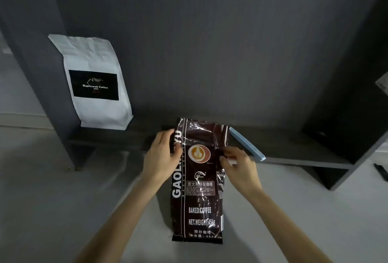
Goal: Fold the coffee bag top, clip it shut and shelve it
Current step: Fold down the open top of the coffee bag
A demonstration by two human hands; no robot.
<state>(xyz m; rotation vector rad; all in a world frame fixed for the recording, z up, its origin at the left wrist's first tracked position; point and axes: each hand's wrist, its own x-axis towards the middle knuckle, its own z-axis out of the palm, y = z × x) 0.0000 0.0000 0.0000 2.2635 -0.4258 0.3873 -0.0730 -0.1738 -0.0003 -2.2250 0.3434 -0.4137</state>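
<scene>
Head view: glossy dark-brown coffee bag (198,191), crinkled top, white lettering.

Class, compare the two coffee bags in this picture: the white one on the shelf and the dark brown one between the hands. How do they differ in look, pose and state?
The white coffee bag is matte with one black label; the dark brown coffee bag is glossy and printed all over. The white coffee bag stands upright, leaning against the shelf's left wall, untouched; the dark brown coffee bag is gripped by the left hand and right hand near its crinkled top. Both hold coffee.
</scene>
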